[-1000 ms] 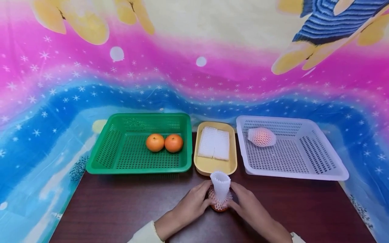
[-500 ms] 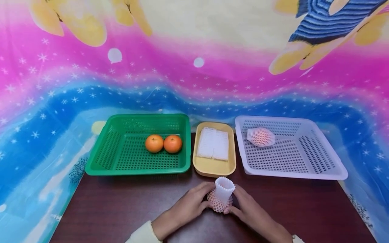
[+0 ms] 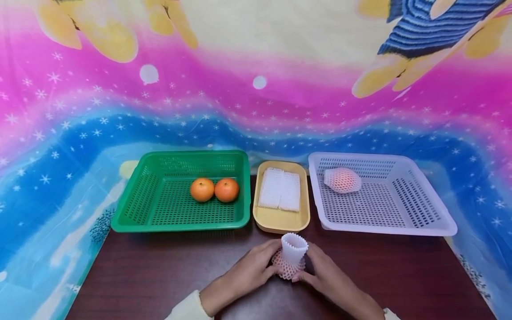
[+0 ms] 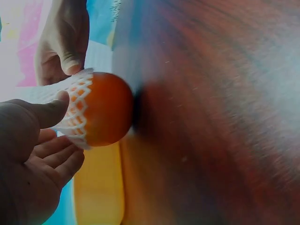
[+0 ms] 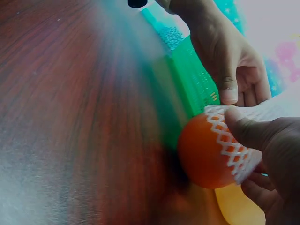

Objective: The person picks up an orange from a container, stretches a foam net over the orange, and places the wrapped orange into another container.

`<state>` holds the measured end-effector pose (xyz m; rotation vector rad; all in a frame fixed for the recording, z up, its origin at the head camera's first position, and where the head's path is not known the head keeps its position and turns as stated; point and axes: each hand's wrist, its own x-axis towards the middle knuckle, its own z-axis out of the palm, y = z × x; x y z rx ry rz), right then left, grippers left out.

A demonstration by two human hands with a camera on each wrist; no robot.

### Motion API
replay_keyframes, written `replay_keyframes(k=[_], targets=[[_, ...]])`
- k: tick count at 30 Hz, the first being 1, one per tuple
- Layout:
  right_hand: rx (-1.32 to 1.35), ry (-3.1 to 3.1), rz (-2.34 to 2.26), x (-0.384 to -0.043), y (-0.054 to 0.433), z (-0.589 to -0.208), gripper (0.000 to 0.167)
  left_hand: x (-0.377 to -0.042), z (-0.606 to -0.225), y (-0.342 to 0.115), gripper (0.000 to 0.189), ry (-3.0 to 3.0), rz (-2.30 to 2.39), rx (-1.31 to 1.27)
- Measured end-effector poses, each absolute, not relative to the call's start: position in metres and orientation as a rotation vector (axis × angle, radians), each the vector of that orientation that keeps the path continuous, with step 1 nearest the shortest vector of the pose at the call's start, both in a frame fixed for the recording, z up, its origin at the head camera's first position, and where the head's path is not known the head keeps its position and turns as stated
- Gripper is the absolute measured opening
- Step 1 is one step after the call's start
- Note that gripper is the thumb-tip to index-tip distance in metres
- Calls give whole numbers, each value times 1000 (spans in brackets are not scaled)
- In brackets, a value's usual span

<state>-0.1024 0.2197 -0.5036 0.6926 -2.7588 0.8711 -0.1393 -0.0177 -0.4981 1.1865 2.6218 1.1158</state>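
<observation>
An orange (image 4: 111,110) stands on the table before me, partly inside a white foam net sleeve (image 3: 294,251). The net stretches over its upper part, and its loose end rises as an open tube. Bare orange peel shows below the net's edge in both wrist views. From the left, my left hand (image 3: 250,266) pinches the net at the fruit's side, thumb (image 4: 55,108) near its lower edge. My right hand (image 3: 330,275) grips the opposite side, with its thumb (image 5: 243,129) pressing the net against the orange.
A green basket (image 3: 180,226) with two oranges (image 3: 226,190) stands back left. In the middle, a yellow tray (image 3: 280,220) holds flat foam nets (image 3: 278,189). The white basket (image 3: 384,229) at right contains a net-wrapped fruit (image 3: 342,180). A printed cloth (image 3: 256,111) hangs behind.
The net has come further down over the orange, covering more peel in the head view. Its open tube end has shifted slightly lower and right. Both hands stay at the fruit's sides.
</observation>
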Motion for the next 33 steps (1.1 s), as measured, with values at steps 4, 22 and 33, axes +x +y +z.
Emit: replay_keyframes(k=[4,22,33], targets=[[698,-2763,847,-102,218,-506,82,-138,-505,-16,66,2629,1107,1180],[634,-2875,892,-103,220,-514,89,-137,-516,-18,80,2614,1108,1125],[667,-2895,926,-103,218,-507,101,-143,-504,-22,79,2619,1013,1284]])
